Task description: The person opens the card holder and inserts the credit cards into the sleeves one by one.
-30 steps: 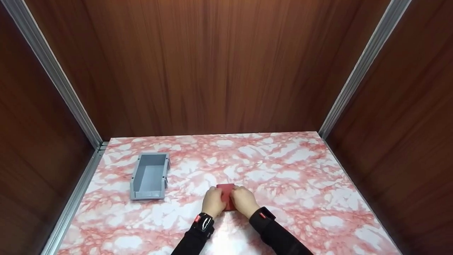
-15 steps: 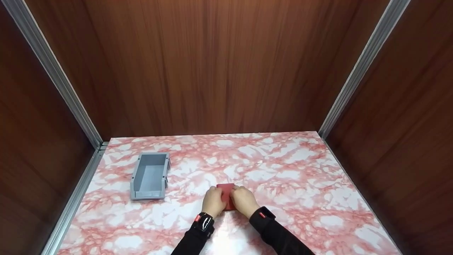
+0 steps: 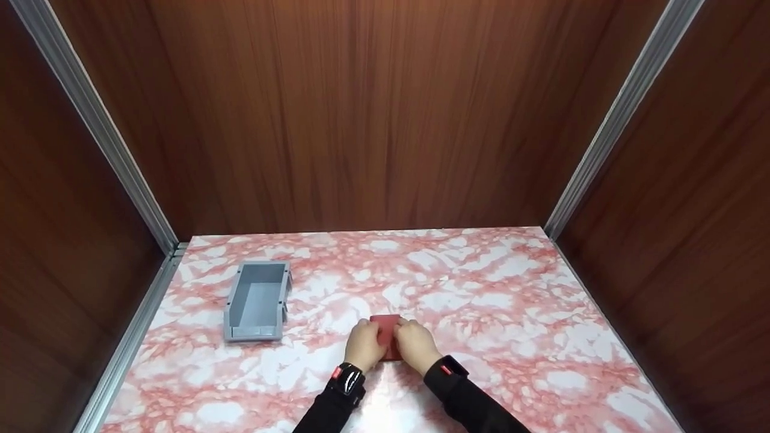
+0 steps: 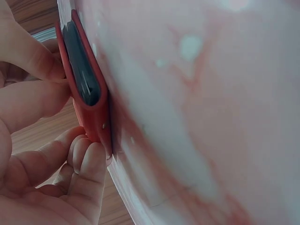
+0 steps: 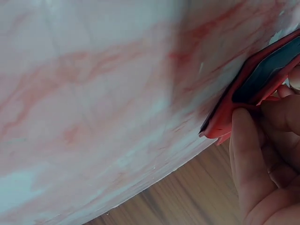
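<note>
A red wallet [image 3: 386, 337] lies low at the table's near middle, between my two hands. My left hand [image 3: 363, 344] grips its left side with the thumb over the top face, and my right hand [image 3: 417, 345] pinches its right side. Seen close in the left wrist view, the wallet [image 4: 96, 115] has a rounded fold at its near end, dark layers inside and a small stud. In the right wrist view the fingers of my right hand [image 5: 265, 154] hold the edge of the wallet [image 5: 225, 110], whose dark inside shows. The fingers cover part of its sides.
A grey plastic bin [image 3: 255, 332] with its open top facing up stands to the left on the red-and-white marbled table [image 3: 511, 337]. Brown wood panels [image 3: 373, 120] rise behind and at both sides, with metal rails [image 3: 625, 120] in the corners.
The head view has shifted very slightly. Both hands keep the same hold on the wallet, which stays in the same place on the table.
</note>
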Action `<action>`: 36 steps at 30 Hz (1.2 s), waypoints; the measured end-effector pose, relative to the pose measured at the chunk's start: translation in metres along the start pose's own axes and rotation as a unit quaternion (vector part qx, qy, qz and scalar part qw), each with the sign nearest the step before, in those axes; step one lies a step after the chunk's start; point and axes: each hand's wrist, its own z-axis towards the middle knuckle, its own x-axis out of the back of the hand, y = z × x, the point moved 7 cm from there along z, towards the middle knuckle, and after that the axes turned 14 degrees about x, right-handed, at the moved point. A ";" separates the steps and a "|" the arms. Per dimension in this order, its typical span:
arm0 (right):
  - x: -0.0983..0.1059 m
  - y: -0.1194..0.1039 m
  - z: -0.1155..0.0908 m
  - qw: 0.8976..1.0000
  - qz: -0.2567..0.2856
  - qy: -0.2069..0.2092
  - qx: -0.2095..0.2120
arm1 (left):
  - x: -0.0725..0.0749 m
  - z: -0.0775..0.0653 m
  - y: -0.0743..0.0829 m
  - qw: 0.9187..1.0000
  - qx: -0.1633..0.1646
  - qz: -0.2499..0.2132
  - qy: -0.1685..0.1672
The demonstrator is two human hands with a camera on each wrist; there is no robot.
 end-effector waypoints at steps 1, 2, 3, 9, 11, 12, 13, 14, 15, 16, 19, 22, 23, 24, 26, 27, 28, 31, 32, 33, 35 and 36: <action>0.000 0.001 0.000 1.000 0.012 0.005 -0.001 | 0.000 0.000 0.000 1.000 0.001 0.000 -0.004; 0.000 0.002 -0.001 1.000 0.025 0.009 -0.002 | -0.001 -0.001 -0.001 1.000 0.004 0.001 -0.010; 0.000 0.003 -0.001 0.999 0.039 0.013 -0.004 | -0.001 -0.001 -0.002 1.000 0.007 0.002 -0.015; 0.003 0.006 -0.002 0.996 0.085 0.036 -0.013 | -0.001 0.000 -0.003 1.000 0.013 -0.001 -0.022; 0.005 0.006 -0.002 0.995 0.088 0.040 -0.017 | -0.001 0.000 -0.004 1.000 0.012 -0.003 -0.021; 0.006 0.007 -0.002 0.995 0.089 0.042 -0.018 | 0.000 0.000 -0.004 1.000 0.012 -0.005 -0.020; 0.006 0.007 -0.002 0.995 0.091 0.044 -0.020 | 0.000 0.000 -0.004 1.000 0.012 -0.005 -0.019; 0.007 0.008 -0.002 0.994 0.093 0.046 -0.023 | 0.000 0.000 -0.004 1.000 0.012 -0.007 -0.018; 0.008 0.008 -0.002 0.994 0.095 0.048 -0.024 | 0.000 0.000 -0.004 1.000 0.012 -0.007 -0.018; 0.008 0.009 -0.003 0.994 0.098 0.051 -0.025 | 0.000 0.000 -0.004 1.000 0.013 -0.007 -0.018; 0.010 0.009 -0.003 0.992 0.102 0.067 -0.023 | 0.000 0.000 -0.004 1.000 0.013 -0.008 -0.020; 0.012 0.008 -0.004 0.990 0.109 0.091 -0.012 | 0.000 0.000 -0.003 1.000 0.015 -0.009 -0.022; 0.010 0.009 -0.005 0.989 0.106 0.104 -0.004 | 0.001 0.000 -0.003 1.000 0.015 -0.009 -0.023; 0.011 0.009 -0.006 0.988 0.110 0.110 -0.001 | 0.001 0.000 -0.003 1.000 0.017 -0.009 -0.024; 0.011 0.009 -0.006 0.987 0.110 0.117 0.003 | 0.001 0.001 -0.003 0.999 0.018 -0.009 -0.025; 0.010 0.009 -0.007 0.987 0.112 0.114 0.001 | 0.001 0.000 -0.003 0.999 0.019 -0.008 -0.026; 0.010 0.009 -0.007 0.988 0.111 0.110 0.000 | 0.001 0.000 -0.003 0.999 0.019 -0.009 -0.026; 0.009 0.009 -0.006 0.990 0.111 0.085 -0.013 | 0.001 0.000 -0.003 0.999 0.018 -0.009 -0.025; 0.008 0.010 -0.006 0.990 0.112 0.079 -0.016 | 0.000 0.000 -0.003 0.999 0.017 -0.010 -0.026; 0.007 0.011 -0.007 0.991 0.114 0.071 -0.023 | 0.000 0.000 -0.003 0.999 0.016 -0.011 -0.026; 0.006 0.012 -0.007 0.991 0.117 0.061 -0.031 | -0.001 0.000 -0.003 0.999 0.015 -0.013 -0.027; 0.005 0.013 -0.007 0.991 0.120 0.056 -0.034 | -0.001 0.000 -0.003 0.999 0.015 -0.013 -0.027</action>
